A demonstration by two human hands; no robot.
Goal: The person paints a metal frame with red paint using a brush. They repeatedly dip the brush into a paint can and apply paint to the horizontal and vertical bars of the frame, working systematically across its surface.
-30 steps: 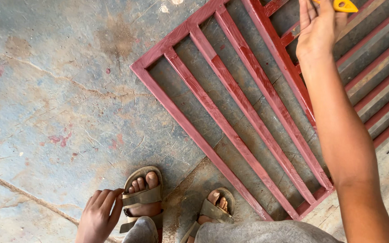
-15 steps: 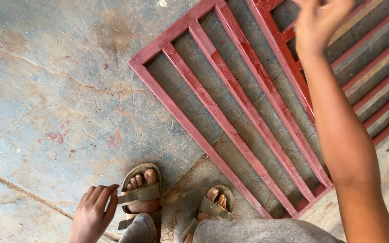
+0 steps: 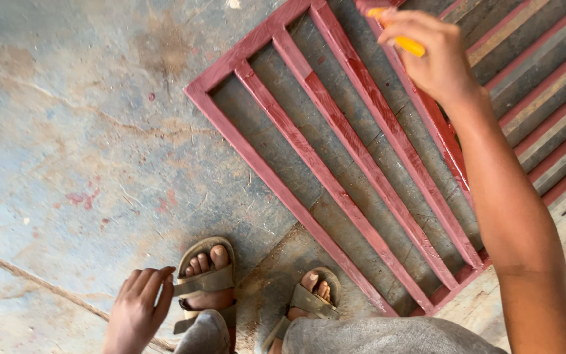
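Concrete floor [image 3: 67, 131] carries our fully red-painted frame [image 3: 335, 170]; right hand [image 3: 433, 56] grips a yellow tool [image 3: 409, 46] at upper right, left hand [image 3: 135, 311] empty, fingers loosely together.

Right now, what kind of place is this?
Probably a workshop floor or work yard. A red-painted barred frame lies flat on stained, paint-spotted concrete, and the right hand holds a small yellow tool over it.
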